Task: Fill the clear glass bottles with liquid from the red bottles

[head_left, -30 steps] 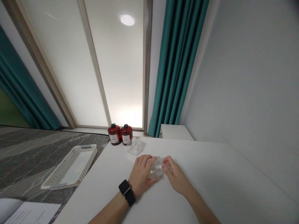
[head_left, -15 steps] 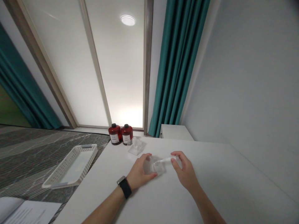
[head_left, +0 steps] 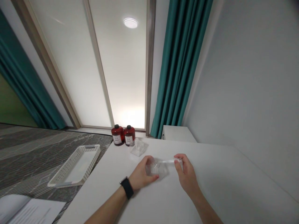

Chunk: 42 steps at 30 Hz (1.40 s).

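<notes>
My left hand (head_left: 143, 174), with a black watch (head_left: 127, 187) on its wrist, is wrapped round a see-through crumpled plastic bag (head_left: 161, 169) just above the white table. My right hand (head_left: 187, 172) pinches the right end of a thin whitish tube (head_left: 168, 161) between thumb and fingers. That tube runs from the plastic toward the right hand; a clear rounded end shows at the right fingers. Whether the tube lies inside the plastic I cannot tell. Another clear plastic packet (head_left: 139, 147) lies beyond my left hand, close to two red bottles.
A red bottle with a black cap (head_left: 117, 135) and a second red bottle (head_left: 129, 136) stand at the table's far left corner. Left of the table (head_left: 210, 193) are a white basket (head_left: 76, 166) and an open booklet (head_left: 35, 211). A white cabinet (head_left: 178, 133) stands beyond the far edge.
The view has shifted slightly, so everything sits a little further right. My right hand is slightly farther from my left, and more of the tube shows level between them. Both grips stay closed.
</notes>
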Available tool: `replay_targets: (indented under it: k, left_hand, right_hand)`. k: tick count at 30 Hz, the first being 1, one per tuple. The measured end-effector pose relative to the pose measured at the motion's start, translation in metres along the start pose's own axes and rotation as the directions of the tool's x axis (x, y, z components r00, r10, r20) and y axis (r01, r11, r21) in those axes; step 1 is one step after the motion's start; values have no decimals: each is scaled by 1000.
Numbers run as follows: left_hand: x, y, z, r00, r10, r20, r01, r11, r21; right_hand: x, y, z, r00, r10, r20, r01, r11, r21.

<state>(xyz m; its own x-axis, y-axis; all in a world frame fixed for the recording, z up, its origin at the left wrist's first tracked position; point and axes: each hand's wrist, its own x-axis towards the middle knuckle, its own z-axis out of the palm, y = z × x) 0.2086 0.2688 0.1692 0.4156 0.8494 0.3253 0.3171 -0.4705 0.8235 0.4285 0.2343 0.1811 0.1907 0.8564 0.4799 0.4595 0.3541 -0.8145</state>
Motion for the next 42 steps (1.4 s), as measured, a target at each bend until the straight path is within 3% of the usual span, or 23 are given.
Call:
replay_targets:
  k: [12, 16, 22, 30, 42]
  left_hand:
    - [0, -6, -1, 999, -25, 34, 26, 999, -35]
    - [2, -9, -6, 997, -42, 70, 43, 999, -10]
    - [4, -16, -11, 994, -77, 73, 73, 996, 48]
    - [5, -20, -9, 994, -59, 92, 55, 998, 44]
    - [3, -24, -7, 995, -67, 79, 65, 997, 33]
  right_hand:
    - [2, 11, 3, 995, 87, 50, -90, 994, 66]
    - [7, 22, 3, 991, 131, 3, -131, 985, 112]
    - [14, 51, 5, 996, 80, -41, -84, 990, -113]
    - [10, 59, 13, 997, -39, 74, 67, 903, -424]
    - [10, 67, 17, 995, -32, 96, 83, 794, -602]
